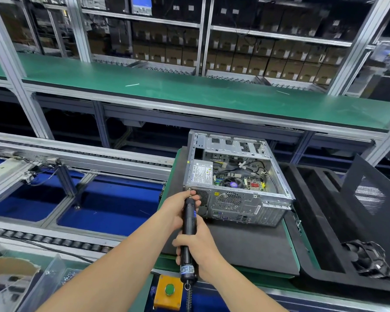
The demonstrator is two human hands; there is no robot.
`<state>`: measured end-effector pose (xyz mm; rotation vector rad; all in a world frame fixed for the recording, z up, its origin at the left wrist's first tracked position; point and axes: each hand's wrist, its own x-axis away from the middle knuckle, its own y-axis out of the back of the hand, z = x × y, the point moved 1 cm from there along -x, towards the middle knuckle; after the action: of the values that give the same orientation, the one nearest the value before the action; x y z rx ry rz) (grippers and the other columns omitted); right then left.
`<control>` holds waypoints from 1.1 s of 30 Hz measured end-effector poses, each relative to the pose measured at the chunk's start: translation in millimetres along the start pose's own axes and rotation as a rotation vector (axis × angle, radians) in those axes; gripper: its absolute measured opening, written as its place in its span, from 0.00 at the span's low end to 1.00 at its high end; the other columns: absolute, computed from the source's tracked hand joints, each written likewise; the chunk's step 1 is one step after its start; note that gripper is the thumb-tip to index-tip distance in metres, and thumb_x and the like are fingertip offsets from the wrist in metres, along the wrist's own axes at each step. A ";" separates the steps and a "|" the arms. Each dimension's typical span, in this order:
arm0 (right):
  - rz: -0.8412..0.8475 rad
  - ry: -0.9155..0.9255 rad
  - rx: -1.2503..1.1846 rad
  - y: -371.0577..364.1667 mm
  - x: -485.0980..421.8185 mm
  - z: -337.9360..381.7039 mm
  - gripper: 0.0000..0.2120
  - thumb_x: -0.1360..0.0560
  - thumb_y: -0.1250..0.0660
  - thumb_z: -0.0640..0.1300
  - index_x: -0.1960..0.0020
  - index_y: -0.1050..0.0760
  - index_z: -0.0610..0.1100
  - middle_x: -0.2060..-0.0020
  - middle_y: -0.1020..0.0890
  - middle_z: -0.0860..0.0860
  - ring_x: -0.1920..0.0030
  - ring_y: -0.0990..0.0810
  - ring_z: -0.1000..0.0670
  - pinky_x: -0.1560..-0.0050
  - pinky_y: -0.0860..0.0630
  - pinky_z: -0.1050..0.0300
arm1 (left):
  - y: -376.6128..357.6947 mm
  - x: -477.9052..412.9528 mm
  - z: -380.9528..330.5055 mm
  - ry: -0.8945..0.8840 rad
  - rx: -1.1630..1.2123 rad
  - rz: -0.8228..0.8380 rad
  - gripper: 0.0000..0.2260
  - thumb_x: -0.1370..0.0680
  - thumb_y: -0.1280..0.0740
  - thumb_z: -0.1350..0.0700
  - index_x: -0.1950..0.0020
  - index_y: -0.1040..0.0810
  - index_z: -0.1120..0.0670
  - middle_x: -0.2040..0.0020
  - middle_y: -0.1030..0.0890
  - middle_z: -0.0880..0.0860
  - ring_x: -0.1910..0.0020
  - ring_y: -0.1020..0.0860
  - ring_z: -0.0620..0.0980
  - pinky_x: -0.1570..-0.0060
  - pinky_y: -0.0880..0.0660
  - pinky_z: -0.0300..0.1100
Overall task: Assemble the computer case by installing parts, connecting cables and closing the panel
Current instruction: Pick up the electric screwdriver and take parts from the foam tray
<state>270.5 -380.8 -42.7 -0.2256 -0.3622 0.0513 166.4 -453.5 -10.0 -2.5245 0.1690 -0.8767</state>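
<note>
An open silver computer case (245, 199) lies on its side on a dark mat (245, 246), its rear panel facing me. Inside it I see the power supply (202, 174) and the motherboard (239, 181) with cables. A black electric screwdriver (188, 224) points at the rear panel's upper left corner. My right hand (197, 248) grips its lower body. My left hand (178, 210) pinches the tool's tip near the screw point. The black side panel (369, 192) with a mesh vent leans at the right.
A black foam tray (320, 221) at the right holds a black fan (369, 260). A yellow box with a green button (169, 291) sits at the near edge. Roller conveyor rails (54, 154) run left. A clear bin of screws (61, 275) stands bottom left. A green shelf (189, 91) spans behind.
</note>
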 end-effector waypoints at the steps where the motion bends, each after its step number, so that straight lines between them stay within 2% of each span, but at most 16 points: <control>1: -0.001 -0.001 0.002 0.6 -0.1 1.0 0.36 0.37 0.27 0.31 0.34 0.29 0.55 0.65 0.22 0.44 0.70 0.23 0.43 0.70 0.22 0.51 | -0.4 -0.7 0.0 -0.003 0.007 -0.003 0.05 0.16 0.38 0.58 0.44 0.23 0.58 0.61 0.17 0.54 0.69 0.19 0.50 0.64 0.23 0.42; 6: -0.010 0.001 0.000 2.3 -1.1 2.3 0.33 0.37 0.28 0.30 0.36 0.29 0.52 0.65 0.22 0.43 0.70 0.23 0.43 0.69 0.22 0.51 | -1.7 -4.4 1.0 -0.007 0.021 -0.009 0.07 0.16 0.37 0.57 0.45 0.22 0.59 0.60 0.16 0.55 0.68 0.19 0.51 0.63 0.22 0.43; 9: -0.009 -0.005 -0.006 2.2 -1.7 1.9 0.31 0.34 0.29 0.30 0.36 0.29 0.51 0.65 0.22 0.44 0.70 0.23 0.43 0.69 0.22 0.51 | -1.4 -4.1 1.0 0.005 0.059 -0.006 0.09 0.16 0.38 0.56 0.50 0.22 0.60 0.62 0.17 0.57 0.69 0.19 0.52 0.64 0.21 0.42; 12: -0.014 -0.013 -0.004 2.1 -0.4 3.1 0.33 0.34 0.28 0.31 0.34 0.30 0.52 0.65 0.21 0.45 0.70 0.22 0.43 0.69 0.22 0.51 | 2.1 -1.7 0.6 0.027 0.086 0.010 0.12 0.18 0.40 0.57 0.51 0.21 0.64 0.58 0.17 0.61 0.67 0.18 0.55 0.61 0.20 0.45; 17: -0.027 -0.021 0.013 -1.1 0.7 5.7 0.34 0.36 0.25 0.32 0.36 0.30 0.52 0.66 0.21 0.46 0.70 0.23 0.43 0.70 0.22 0.51 | 0.9 3.6 -0.6 0.051 0.105 0.044 0.09 0.21 0.41 0.61 0.50 0.22 0.63 0.60 0.19 0.60 0.67 0.19 0.54 0.64 0.20 0.42; 24: -0.039 -0.028 0.042 -2.1 3.6 5.6 0.33 0.34 0.26 0.32 0.36 0.31 0.54 0.63 0.21 0.44 0.70 0.22 0.44 0.69 0.22 0.51 | -0.3 3.6 0.9 0.050 0.095 0.066 0.09 0.22 0.41 0.60 0.50 0.23 0.62 0.60 0.21 0.59 0.66 0.21 0.54 0.59 0.24 0.45; 29: -0.098 -0.017 0.019 2.1 10.5 -0.1 0.28 0.32 0.29 0.37 0.37 0.30 0.58 0.60 0.21 0.39 0.70 0.23 0.42 0.71 0.22 0.51 | -6.1 3.1 12.3 0.027 0.107 0.064 0.12 0.21 0.40 0.60 0.47 0.21 0.66 0.62 0.18 0.61 0.69 0.20 0.54 0.66 0.20 0.43; 31: -0.147 0.016 0.013 8.7 15.3 -1.4 0.27 0.30 0.31 0.38 0.37 0.30 0.60 0.60 0.21 0.38 0.71 0.23 0.41 0.71 0.22 0.51 | -16.6 3.7 17.7 0.026 0.102 0.104 0.12 0.21 0.40 0.60 0.47 0.21 0.66 0.61 0.18 0.61 0.68 0.20 0.54 0.63 0.20 0.44; 33: -0.197 0.064 0.001 19.3 20.6 1.9 0.26 0.28 0.33 0.36 0.38 0.29 0.61 0.63 0.22 0.38 0.71 0.23 0.41 0.71 0.22 0.50 | -31.3 2.4 22.3 0.027 0.104 0.175 0.12 0.21 0.39 0.60 0.46 0.20 0.66 0.57 0.17 0.62 0.64 0.19 0.56 0.56 0.20 0.46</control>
<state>288.9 -359.8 -38.2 -0.1897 -0.3190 -0.1494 180.9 -417.8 -9.6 -2.3619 0.3389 -0.8277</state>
